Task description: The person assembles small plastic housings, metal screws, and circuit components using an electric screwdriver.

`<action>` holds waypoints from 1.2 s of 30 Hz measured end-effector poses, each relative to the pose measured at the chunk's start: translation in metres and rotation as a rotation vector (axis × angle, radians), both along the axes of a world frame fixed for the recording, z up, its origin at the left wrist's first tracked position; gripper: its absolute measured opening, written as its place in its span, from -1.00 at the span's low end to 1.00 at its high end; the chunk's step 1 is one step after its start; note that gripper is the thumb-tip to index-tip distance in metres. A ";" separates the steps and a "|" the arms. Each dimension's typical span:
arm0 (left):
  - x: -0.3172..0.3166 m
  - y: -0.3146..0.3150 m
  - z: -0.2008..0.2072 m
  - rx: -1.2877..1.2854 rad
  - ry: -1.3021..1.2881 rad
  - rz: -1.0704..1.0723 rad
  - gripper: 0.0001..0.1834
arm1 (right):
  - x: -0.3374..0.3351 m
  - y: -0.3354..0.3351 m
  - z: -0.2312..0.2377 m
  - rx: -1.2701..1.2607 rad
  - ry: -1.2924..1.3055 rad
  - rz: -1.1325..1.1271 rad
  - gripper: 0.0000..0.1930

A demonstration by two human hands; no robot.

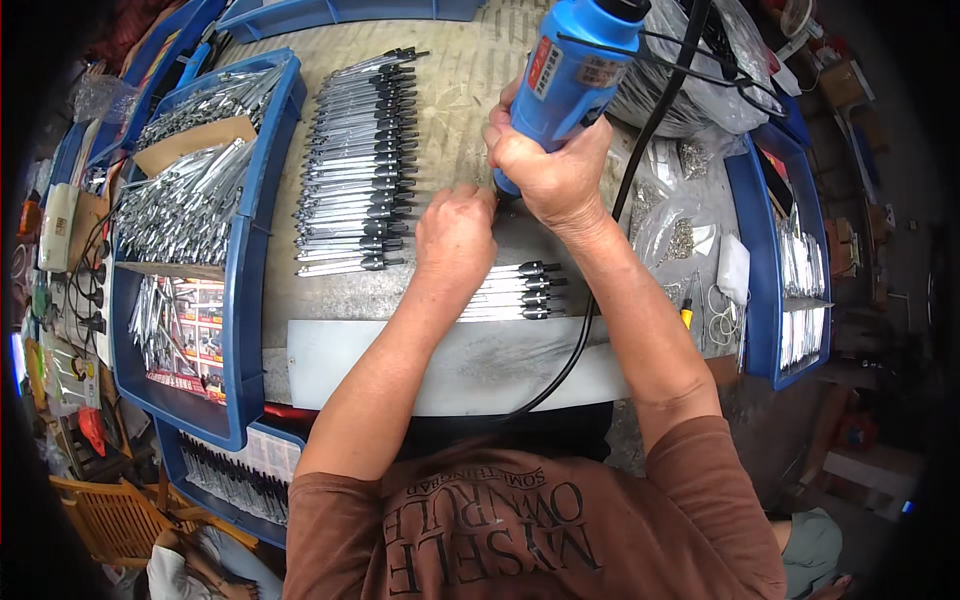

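My right hand (562, 172) is wrapped round the body of a blue electric screwdriver (572, 75). The tool tilts, its nose pointing down toward my left hand (458, 230). The left fingers are curled closed right beside that nose; whatever they pinch is hidden. Left of this hand lies a long row of thin silver rods with black ends (355, 165), side by side on the table. Just below and right of the left hand sits a smaller group of similar rods (515, 292), partly covered by my wrist.
A blue divided bin (258, 250) full of loose silver rods stands at the left. Another blue bin (765, 280) is at the right, near plastic bags of small parts (672, 228). A black cable (640, 160) crosses my right forearm. A pale board (400, 365) lines the front edge. Another person (195, 565) sits lower left.
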State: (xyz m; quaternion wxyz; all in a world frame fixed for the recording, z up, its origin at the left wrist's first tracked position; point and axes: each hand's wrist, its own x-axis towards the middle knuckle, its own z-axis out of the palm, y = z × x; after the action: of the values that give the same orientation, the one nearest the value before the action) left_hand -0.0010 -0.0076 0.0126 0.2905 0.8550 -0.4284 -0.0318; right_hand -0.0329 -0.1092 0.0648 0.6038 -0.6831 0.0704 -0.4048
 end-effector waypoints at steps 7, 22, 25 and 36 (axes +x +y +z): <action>0.000 0.001 -0.001 -0.012 0.009 0.002 -0.87 | -0.009 0.005 0.003 0.015 0.047 -0.008 -0.74; -0.002 0.003 -0.006 -0.105 -0.066 -0.173 -0.91 | -0.061 -0.004 0.017 0.222 -0.277 -0.097 -0.66; -0.002 0.002 -0.007 -0.082 -0.081 -0.184 -0.91 | -0.065 -0.006 0.015 0.234 -0.293 -0.099 -0.65; -0.004 0.001 -0.008 -0.070 -0.118 -0.175 -0.94 | -0.063 -0.007 0.009 0.263 -0.276 -0.089 -0.64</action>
State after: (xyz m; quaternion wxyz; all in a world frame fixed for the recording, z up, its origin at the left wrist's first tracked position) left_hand -0.0050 -0.0070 0.0051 0.2907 0.8040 -0.5186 0.0083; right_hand -0.0957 -0.1165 0.0742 0.6733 -0.5326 0.0693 -0.5080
